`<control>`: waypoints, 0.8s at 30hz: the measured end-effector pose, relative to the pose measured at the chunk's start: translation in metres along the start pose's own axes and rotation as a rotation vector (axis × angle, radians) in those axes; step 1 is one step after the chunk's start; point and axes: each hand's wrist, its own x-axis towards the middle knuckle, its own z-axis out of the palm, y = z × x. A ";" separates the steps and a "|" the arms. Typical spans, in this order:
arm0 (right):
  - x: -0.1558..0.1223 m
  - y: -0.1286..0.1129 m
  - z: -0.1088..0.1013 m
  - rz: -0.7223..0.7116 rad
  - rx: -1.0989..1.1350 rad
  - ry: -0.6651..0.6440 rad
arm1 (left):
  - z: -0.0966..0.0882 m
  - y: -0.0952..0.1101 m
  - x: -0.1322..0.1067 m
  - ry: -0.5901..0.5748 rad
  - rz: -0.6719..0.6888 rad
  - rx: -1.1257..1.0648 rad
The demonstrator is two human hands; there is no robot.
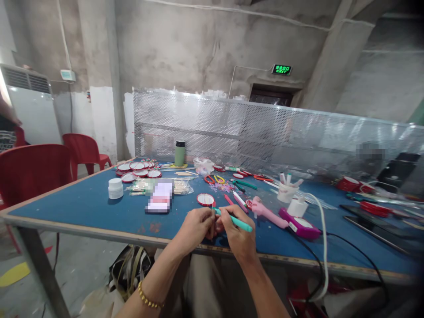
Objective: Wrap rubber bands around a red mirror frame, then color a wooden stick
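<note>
My right hand [241, 238] is closed around a turquoise marker [242, 224], its tip pointing left toward my left hand. My left hand [196, 223] is closed too, fingers pinched together beside that tip at the table's front edge. A small red piece [214, 204] shows above the left fingertips; what it belongs to is hidden. Just beyond the hands lies a round white disc with a red rim [206, 199]. To its right rest a red pen [228, 199] and a white-and-pink pen [240, 202].
A phone [162, 196] and a white jar [115, 189] stand left on the blue table [82, 203]. Red-rimmed discs [137, 165] are piled behind. Pliers [247, 184], a pink glue gun [266, 213], a purple box [303, 227] and cables occupy the right. A perforated metal screen [205, 128] closes the back.
</note>
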 end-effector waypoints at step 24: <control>0.000 -0.001 0.000 -0.017 -0.011 -0.014 | 0.000 -0.003 0.000 0.010 0.027 0.011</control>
